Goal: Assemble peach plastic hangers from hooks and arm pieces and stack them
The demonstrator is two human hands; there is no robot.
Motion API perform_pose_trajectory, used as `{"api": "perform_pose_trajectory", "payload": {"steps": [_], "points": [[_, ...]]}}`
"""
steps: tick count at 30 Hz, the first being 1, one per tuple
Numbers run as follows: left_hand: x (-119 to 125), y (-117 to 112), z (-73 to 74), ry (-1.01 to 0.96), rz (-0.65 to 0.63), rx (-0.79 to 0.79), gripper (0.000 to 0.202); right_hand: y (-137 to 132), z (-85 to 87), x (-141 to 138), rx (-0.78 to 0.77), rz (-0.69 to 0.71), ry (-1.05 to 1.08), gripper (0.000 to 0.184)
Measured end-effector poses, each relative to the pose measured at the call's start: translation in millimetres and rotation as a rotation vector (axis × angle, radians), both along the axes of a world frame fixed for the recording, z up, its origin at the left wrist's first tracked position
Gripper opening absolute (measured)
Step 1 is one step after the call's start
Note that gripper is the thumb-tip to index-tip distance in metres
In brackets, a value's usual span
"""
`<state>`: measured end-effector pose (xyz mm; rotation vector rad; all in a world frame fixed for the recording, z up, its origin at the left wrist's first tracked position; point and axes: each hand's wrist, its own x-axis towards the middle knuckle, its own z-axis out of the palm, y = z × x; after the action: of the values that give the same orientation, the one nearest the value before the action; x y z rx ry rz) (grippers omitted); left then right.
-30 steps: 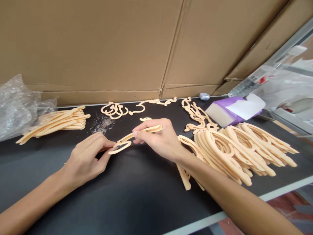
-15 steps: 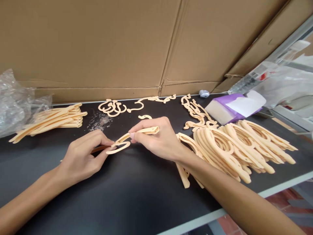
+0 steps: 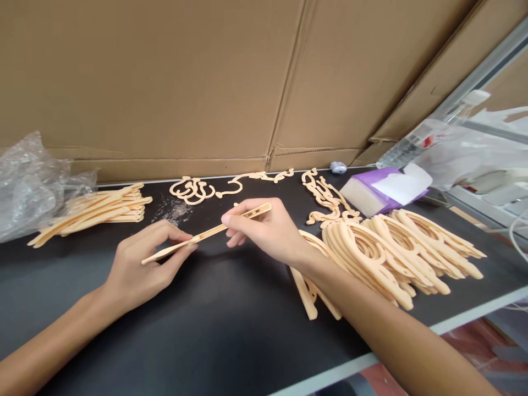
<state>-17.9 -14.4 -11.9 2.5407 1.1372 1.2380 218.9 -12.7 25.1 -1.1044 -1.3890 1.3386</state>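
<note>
- My left hand (image 3: pixel 142 267) and right hand (image 3: pixel 264 231) pinch one peach plastic strip (image 3: pixel 206 235) by its ends, just above the black tabletop (image 3: pixel 231 330).
- The loop that hung off it half a second ago is gone — the strip is bare now.
- Finished strips (image 3: pixel 93 212) lie far left, untrimmed pieces (image 3: pixel 396 247) right — open room in front of me.

a packing workshop: stacked plastic parts (image 3: pixel 396 247) on a black bench (image 3: pixel 206 330), cardboard cartons (image 3: pixel 206 82) behind.
</note>
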Motion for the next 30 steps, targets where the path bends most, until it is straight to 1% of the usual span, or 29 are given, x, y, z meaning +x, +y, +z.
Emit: {"api": "perform_pose_trajectory", "payload": {"steps": [2,5,7,9,11,13,14,16,18,21,25,30], "points": [[0.3,0.2,2.9,-0.042,0.062,-0.069,0.005,6.2,1.9,6.2,0.025,-0.065,0.002,0.022],[0.4,0.2,6.4,-0.122,0.165,-0.181,0.010,15.7,5.7,19.5,0.122,-0.294,-0.020,0.022],[0.1,0.0,6.6,-0.140,0.191,-0.227,0.012,19.8,7.3,28.2,0.235,-0.422,-0.162,0.018],[-0.8,0.2,4.8,-0.125,0.183,-0.247,0.014,21.2,7.1,33.9,0.376,-0.471,-0.443,0.014],[-1.9,0.7,2.0,-0.095,0.166,-0.258,0.015,20.6,5.1,35.2,0.480,-0.450,-0.788,0.020],[-2.9,1.6,-0.5,-0.066,0.161,-0.264,0.015,19.4,2.1,33.1,0.502,-0.380,-1.077,0.026],[-3.2,1.9,-1.2,-0.060,0.165,-0.262,0.014,19.0,0.6,31.6,0.494,-0.337,-1.186,0.029],[-3.3,2.2,-1.6,-0.070,0.175,-0.252,0.013,18.6,-2.0,29.2,0.467,-0.252,-1.332,0.033],[-3.0,1.8,-0.9,-0.089,0.164,-0.237,0.013,18.8,-3.8,28.6,0.436,-0.193,-1.413,0.035],[-2.4,0.9,0.7,-0.082,0.129,-0.188,0.011,19.4,-5.9,30.1,0.392,-0.134,-1.468,0.032],[-1.7,0.8,0.6,-0.012,0.096,-0.073,0.011,19.1,-7.1,30.9,0.395,-0.107,-1.507,0.031],[-1.6,1.1,-0.7,0.014,0.087,-0.107,0.012,18.0,-4.4,29.7,0.440,-0.124,-1.541,0.034]]}}
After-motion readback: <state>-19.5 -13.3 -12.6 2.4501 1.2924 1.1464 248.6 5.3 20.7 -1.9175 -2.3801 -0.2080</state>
